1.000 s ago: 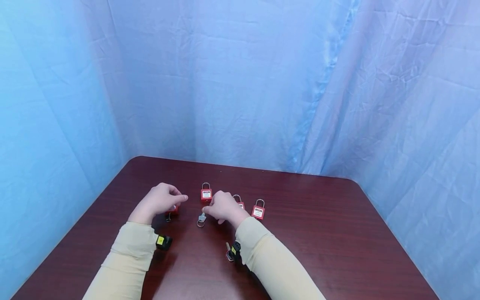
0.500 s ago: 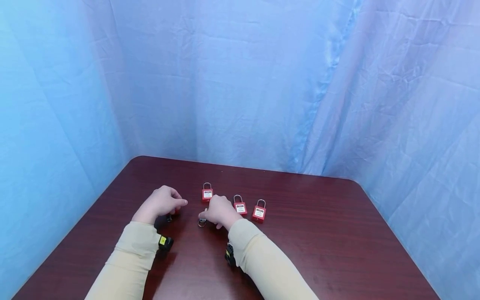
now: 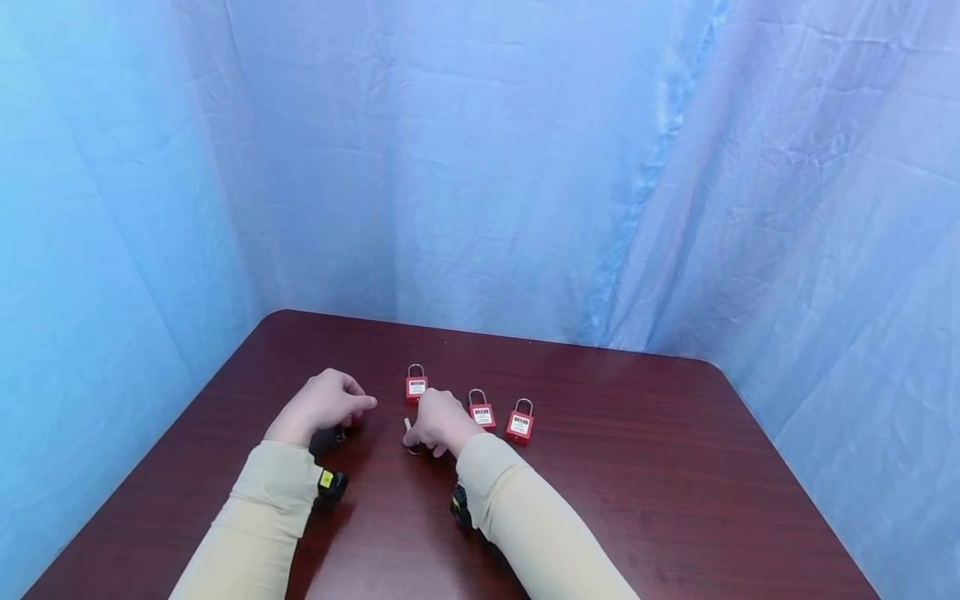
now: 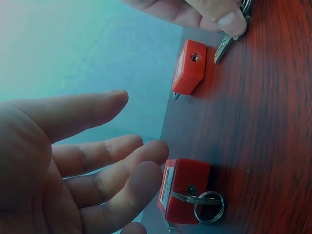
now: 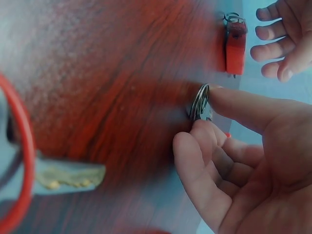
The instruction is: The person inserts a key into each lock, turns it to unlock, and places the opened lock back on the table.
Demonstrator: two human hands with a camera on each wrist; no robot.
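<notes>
So the right hand [image 3: 438, 421] is down on the bench [image 3: 637, 467], pinching a key [image 4: 223, 48] by its ring [image 5: 200, 101] btw thumb and fingertips; in the left wrist view the key blade pokes out from under the thumb, tip just beside a red padlock [image 4: 189, 67] lying w/ its keyhole end facing the cam. Left hand [image 3: 318, 404] is relaxed, fingers loosely bent and spread, not gripping anything afaict; it hovers right over/next to another red padlock [image 4: 185, 196] that has its own key stuck in the bottom w/ a ring hanging off it. Can't tell if the fingertips actually touch that lock, they look v close. From the head view that lock is mostly hidden under the left hand, near the left side of the bench. 3 more red padlocks w/ white labels lie flat w/ shackles pointing away: one [image 3: 416, 386] btw the two hands and a bit farther back, one [image 3: 482, 413] just beside the right hand, and one [image 3: 520, 423] just right of that. Both arms in beige sleeves, small black/yellow cams strapped at the wrists. Wrinkly blue cloth backdrop [image 3: 480, 167] all around the bench.
</notes>
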